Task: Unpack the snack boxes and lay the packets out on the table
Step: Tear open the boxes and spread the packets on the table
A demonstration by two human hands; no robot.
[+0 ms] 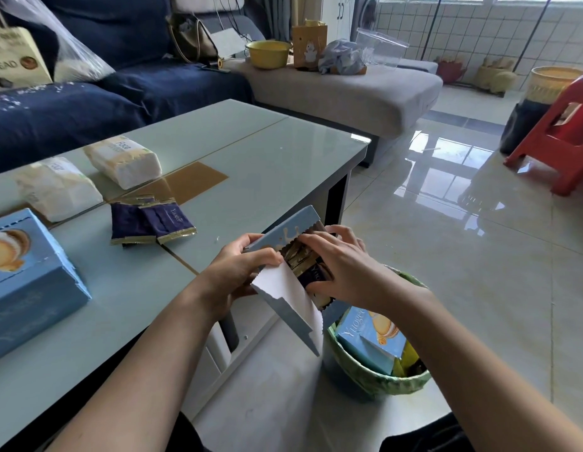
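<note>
Left hand grips the torn pale-blue cardboard snack box while right hand, at 3 o'clock, pinches glossy navy-and-gold packets inside.

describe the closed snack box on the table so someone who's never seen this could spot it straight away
Start at the pale glass table in front of the dark blue sofa and go to its near left edge. The light blue box lies there, with a cream pastry pictured on it. Unlike the torn-open box held off the table's right end, no hand touches it.
</note>
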